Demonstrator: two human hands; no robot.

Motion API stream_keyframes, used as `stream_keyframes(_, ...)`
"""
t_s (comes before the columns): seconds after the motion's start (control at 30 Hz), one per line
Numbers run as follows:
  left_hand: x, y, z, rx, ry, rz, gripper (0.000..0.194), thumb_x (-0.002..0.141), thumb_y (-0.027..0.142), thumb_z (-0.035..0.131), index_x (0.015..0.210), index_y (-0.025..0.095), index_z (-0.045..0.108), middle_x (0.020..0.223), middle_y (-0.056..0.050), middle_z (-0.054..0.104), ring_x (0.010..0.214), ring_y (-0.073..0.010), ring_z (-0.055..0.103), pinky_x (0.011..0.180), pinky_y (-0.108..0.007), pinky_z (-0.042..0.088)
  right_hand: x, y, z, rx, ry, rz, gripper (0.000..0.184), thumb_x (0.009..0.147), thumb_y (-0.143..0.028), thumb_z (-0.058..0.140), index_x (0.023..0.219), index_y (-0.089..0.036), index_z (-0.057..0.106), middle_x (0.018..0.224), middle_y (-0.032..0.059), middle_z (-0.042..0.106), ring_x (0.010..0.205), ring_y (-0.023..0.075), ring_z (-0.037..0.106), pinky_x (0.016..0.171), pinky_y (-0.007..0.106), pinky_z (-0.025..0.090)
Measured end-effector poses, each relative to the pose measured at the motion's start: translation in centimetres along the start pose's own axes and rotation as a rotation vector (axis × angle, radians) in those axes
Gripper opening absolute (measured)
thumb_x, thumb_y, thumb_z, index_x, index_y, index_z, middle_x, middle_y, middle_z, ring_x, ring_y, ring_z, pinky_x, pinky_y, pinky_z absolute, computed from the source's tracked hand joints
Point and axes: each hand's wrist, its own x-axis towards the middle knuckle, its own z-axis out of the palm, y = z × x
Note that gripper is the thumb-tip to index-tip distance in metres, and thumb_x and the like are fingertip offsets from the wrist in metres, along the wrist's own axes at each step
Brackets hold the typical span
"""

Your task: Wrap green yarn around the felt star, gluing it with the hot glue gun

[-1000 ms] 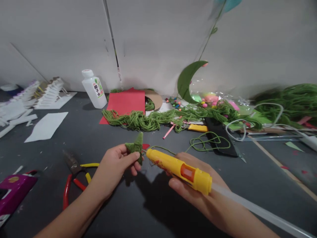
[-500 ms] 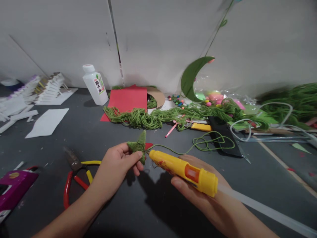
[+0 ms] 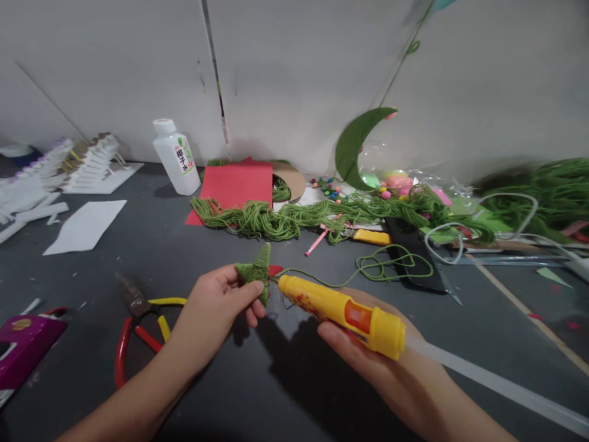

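Observation:
Between the thumb and fingers of my left hand (image 3: 225, 301) is a small star wrapped in green yarn (image 3: 254, 271). My right hand (image 3: 363, 344) is closed around a yellow hot glue gun (image 3: 338, 307), with a long translucent glue stick (image 3: 497, 380) sticking out of its back end. The gun's nozzle points left at the star's right side; I cannot tell whether it touches. From beside the star a loose green yarn strand (image 3: 322, 282) runs right into loops on the table. A small red piece (image 3: 275, 270) shows just behind the star.
Pliers with red and yellow handles (image 3: 140, 313) lie left of my left arm, and a purple tool (image 3: 32, 344) lies beyond. A white bottle (image 3: 177, 158), red paper (image 3: 239, 184), a green yarn bundle (image 3: 271, 220), a yellow cutter (image 3: 372, 237) and a green crescent moon (image 3: 354, 147) are further back.
Both hands, the star and the glue gun keep almost the same places. The view has shifted very slightly.

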Motion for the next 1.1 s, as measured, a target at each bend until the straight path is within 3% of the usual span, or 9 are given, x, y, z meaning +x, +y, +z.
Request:
stream_keyframes(0.33, -0.1, 0.3, 0.2, 0.001, -0.009, -0.012, 0.013, 0.074, 0.027, 0.061, 0.070, 0.015, 0.058, 0.051, 0.002, 0.063, 0.043, -0.0095, 0.052, 0.047, -0.021, 0.039, -0.3, 0.9, 0.0, 0.061, -0.013, 0.014, 0.018, 0.080, -0.041, 0.055, 0.077, -0.025, 0.061, 0.072, 0.0039, 0.062, 0.061, 0.0218, 0.058, 0.053, 0.036, 0.048)
stream_keyframes(0.63, -0.2, 0.1, 0.2, 0.019, -0.030, -0.024, 0.013, 0.074, 0.027, 0.060, 0.071, 0.015, 0.057, 0.051, 0.002, 0.062, 0.043, -0.0096, 0.052, 0.047, -0.022, 0.039, -0.3, 1.3, 0.0, 0.028, -0.025, -0.073, 0.013, 0.083, -0.036, 0.053, 0.088, -0.028, 0.062, 0.071, 0.0024, 0.064, 0.063, 0.0222, 0.061, 0.054, 0.036, 0.049)
stream_keyframes(0.83, -0.2, 0.1, 0.3, 0.009, -0.039, -0.013, 0.014, 0.075, 0.027, 0.059, 0.070, 0.015, 0.057, 0.051, 0.001, 0.062, 0.043, -0.0097, 0.052, 0.047, -0.022, 0.040, -0.4, 1.3, 0.0, 0.030, -0.007, -0.046, 0.015, 0.082, -0.039, 0.053, 0.075, -0.026, 0.057, 0.064, 0.0017, 0.060, 0.055, 0.0200, 0.057, 0.050, 0.035, 0.048)
stream_keyframes(1.1, -0.1, 0.0, 0.1, -0.009, -0.005, -0.008, 0.013, 0.075, 0.026, 0.060, 0.070, 0.015, 0.058, 0.051, 0.002, 0.063, 0.043, -0.0093, 0.053, 0.047, -0.021, 0.039, -0.1, 0.1, -0.2, -0.055, -0.039, -0.136, 0.024, 0.084, -0.038, 0.050, 0.063, -0.025, 0.052, 0.056, 0.0012, 0.053, 0.050, 0.0185, 0.051, 0.047, 0.034, 0.043)
